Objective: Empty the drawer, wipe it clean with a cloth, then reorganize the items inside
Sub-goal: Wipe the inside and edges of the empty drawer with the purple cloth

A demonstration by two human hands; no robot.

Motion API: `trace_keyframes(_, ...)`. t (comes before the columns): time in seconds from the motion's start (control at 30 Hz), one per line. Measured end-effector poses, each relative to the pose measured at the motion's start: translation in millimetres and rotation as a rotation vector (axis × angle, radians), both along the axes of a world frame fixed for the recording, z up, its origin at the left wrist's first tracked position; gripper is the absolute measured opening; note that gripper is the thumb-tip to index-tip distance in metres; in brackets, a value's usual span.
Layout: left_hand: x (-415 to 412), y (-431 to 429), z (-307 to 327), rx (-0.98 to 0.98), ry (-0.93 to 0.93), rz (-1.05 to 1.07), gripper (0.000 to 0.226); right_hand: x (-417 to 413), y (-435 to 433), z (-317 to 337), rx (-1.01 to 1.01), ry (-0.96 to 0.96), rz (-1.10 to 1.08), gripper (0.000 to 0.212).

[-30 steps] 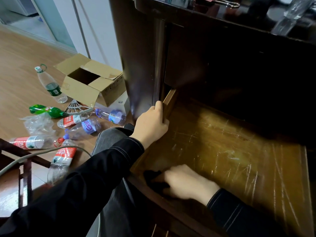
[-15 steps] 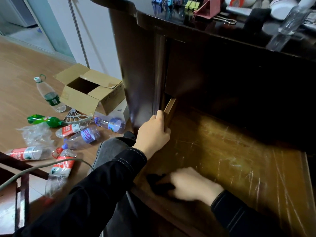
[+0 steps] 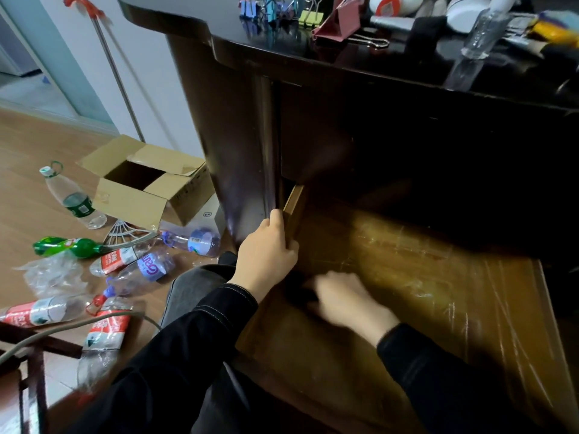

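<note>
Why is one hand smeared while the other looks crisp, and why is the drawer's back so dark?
Head view: the right hand and the dark cloth at it are motion-blurred, so its hold is unclear; the left hand gripping the drawer wall is sharp. Head view: the desk top overhangs and shades the drawer's back; light glares off its scratched floor.
</note>
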State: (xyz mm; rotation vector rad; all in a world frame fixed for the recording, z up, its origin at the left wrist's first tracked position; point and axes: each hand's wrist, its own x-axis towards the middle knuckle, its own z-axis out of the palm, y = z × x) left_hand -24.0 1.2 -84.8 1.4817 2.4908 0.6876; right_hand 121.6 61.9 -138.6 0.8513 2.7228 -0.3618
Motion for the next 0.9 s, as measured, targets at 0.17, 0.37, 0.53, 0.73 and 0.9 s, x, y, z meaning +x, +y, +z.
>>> trace_keyframes(0.17, -0.7, 0.5, -2.2, 0.020, 0.005, -0.006, 0.030, -7.6, 19.9, 19.7, 0.102, 0.010, -0.086, 0.036)
trace_keyframes(0.37, -1.5, 1.7, -5.8, 0.033, 0.028, 0.000, 0.031, 7.5, -39.9, 14.5, -0.063, -0.009, 0.197, 0.027)
trace_keyframes(0.53, -2.6, 1.5, -5.8, 0.031, 0.005, -0.011, 0.032, -6.2, 18.7, 23.7, 0.097, 0.023, -0.138, 0.032)
trace_keyframes(0.73, -2.4, 1.8, -8.4, 0.036, 0.021, -0.001, 0.031, -2.7, -20.3, 13.7, 0.023, -0.015, 0.002, 0.028)
trace_keyframes(0.9, -2.7, 2.1, -11.0, 0.055, 0.046, 0.004, 0.034, -5.1, -10.0, 4.6, 0.029, 0.024, -0.063, 0.030)
